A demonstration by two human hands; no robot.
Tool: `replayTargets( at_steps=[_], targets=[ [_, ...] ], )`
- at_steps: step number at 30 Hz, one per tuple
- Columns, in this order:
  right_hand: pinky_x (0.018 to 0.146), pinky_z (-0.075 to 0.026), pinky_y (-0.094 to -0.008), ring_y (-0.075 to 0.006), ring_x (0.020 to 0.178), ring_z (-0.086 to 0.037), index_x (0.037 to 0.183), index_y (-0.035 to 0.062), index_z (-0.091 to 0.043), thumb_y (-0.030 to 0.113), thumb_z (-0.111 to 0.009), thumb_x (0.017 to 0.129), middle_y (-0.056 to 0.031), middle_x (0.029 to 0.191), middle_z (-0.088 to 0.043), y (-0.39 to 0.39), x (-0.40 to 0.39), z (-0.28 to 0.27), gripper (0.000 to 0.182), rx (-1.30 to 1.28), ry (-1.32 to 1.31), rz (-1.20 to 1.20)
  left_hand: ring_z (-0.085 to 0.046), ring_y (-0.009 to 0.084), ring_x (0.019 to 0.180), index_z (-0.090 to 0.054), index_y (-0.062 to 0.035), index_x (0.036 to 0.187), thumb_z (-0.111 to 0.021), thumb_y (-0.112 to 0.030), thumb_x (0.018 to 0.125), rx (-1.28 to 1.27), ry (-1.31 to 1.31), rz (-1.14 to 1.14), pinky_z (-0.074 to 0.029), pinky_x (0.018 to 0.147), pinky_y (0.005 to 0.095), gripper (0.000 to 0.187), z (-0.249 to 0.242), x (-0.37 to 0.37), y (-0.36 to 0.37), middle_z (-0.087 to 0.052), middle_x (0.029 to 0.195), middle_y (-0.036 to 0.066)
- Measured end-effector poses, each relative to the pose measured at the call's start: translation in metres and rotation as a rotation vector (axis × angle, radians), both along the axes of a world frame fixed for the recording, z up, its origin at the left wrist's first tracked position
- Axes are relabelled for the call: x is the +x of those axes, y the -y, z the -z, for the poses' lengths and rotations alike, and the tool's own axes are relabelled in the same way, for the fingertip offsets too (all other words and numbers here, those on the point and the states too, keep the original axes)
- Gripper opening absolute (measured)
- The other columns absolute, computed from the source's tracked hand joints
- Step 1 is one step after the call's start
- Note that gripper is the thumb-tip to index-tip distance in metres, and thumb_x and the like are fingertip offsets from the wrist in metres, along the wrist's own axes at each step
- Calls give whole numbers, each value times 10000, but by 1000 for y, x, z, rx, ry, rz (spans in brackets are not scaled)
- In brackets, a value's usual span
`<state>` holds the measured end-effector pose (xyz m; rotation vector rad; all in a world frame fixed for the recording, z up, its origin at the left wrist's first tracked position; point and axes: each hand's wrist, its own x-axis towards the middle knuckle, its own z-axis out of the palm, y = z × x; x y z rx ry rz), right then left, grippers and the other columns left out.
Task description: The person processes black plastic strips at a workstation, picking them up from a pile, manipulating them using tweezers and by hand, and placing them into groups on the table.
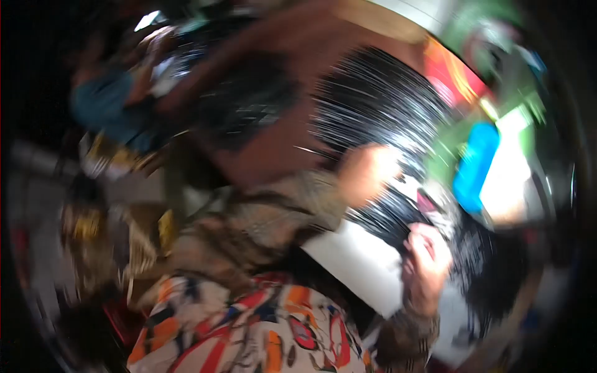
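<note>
The whole view is smeared by motion. My left hand (367, 175) is over a pile of shiny black plastic strips or sheeting (376, 102); its fingers are too blurred to make out. Lower right, my right hand (429, 258) has curled fingers, close to the near end of the black plastic (388, 217). Whatever those fingers grip, if anything, cannot be made out. A white flat sheet or board (360, 261) lies between my two forearms. A small pinkish and white item (429, 202) is just beyond my right hand.
A bright blue rounded object (477, 166) stands at the right beside a glaring white surface (510, 177). Farther back is a red and orange item (451, 71). More dark plastic (245, 99) lies on the reddish-brown table (273, 152). Another person in a blue top (106, 102) is at the upper left.
</note>
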<state>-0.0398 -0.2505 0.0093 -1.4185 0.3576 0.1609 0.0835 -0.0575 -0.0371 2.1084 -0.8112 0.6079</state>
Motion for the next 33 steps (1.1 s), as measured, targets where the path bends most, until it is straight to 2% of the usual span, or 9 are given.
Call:
replayTargets(
  at_steps=[1, 2, 3, 4, 6, 11, 27, 29, 33],
  targets=[
    [405, -286, -183, -26, 476, -406, 1031, 11, -613, 26, -589, 883, -5, 710, -573, -1, 4, -2, 150, -101, -21, 8, -605, 286, 731, -660, -113, 706, -622, -124, 670, -42, 28, -45, -500, 591, 416, 54, 1, -2, 2, -599, 755, 74],
    [394, -287, -186, -24, 470, -404, 1030, 18, -613, 39, -590, 882, -5, 701, -567, 3, 4, 1, 151, -92, 1, -31, -609, 278, 732, -652, -130, 636, -633, -154, 646, -84, 56, -90, -499, 586, 414, 32, 2, -3, 5, -589, 725, 65],
    [413, -330, -186, -40, 490, -430, 1024, 23, -615, 38, -601, 874, -13, 702, -574, 9, 7, 5, 151, -86, 10, -64, -595, 269, 730, -635, -124, 638, -620, -160, 648, -108, 83, -119, -489, 600, 407, 40, 10, 3, 11, -575, 726, 63],
    [416, -354, -191, -42, 475, -426, 1066, 15, -606, 101, -587, 929, -30, 766, -601, 76, 28, 71, 163, -109, 120, -276, -580, 259, 728, -618, -117, 639, -608, -166, 650, -96, 108, -150, -478, 614, 401, 51, 18, 6, 21, -561, 727, 61],
    [421, -358, -191, -43, 482, -433, 1061, 14, -607, 99, -589, 927, -31, 764, -602, 25, 48, 46, 159, -180, 159, -293, -551, 241, 724, -585, -104, 643, -584, -178, 654, -36, 115, -222, -457, 643, 388, 75, 41, 21, 32, -534, 729, 57],
    [432, -370, -192, -46, 499, -450, 1046, 14, -608, 94, -593, 922, -33, 760, -605, -34, 73, 44, 149, -219, 198, -432, -478, 195, 715, -501, -71, 652, -523, -209, 664, 90, 61, -338, -404, 713, 355, 140, 82, 51, 55, -465, 735, 47],
    [468, -408, -195, -56, 555, -504, 1000, 11, -613, 79, -607, 905, -43, 747, -614, -53, 88, 45, 117, -240, 176, -484, -509, 220, 606, -571, -68, 708, -596, -255, 754, -53, 50, -189, -429, 579, 367, 195, 64, 44, 29, -475, 658, 95],
    [472, -412, -195, -57, 562, -511, 995, 11, -613, 77, -609, 903, -44, 746, -615, -43, 85, 47, 113, -236, 174, -443, -513, 223, 592, -580, -67, 715, -605, -261, 765, -98, 58, -147, -432, 562, 368, 202, 56, 36, 25, -476, 648, 101],
    [481, -422, -196, -60, 576, -524, 983, 10, -615, 73, -612, 899, -46, 742, -617, -10, 52, 39, 105, -176, 123, -218, -521, 230, 565, -597, -66, 730, -624, -273, 788, -237, 51, 81, -438, 528, 371, 216, 10, 0, 7, -479, 629, 113]
  ],
)
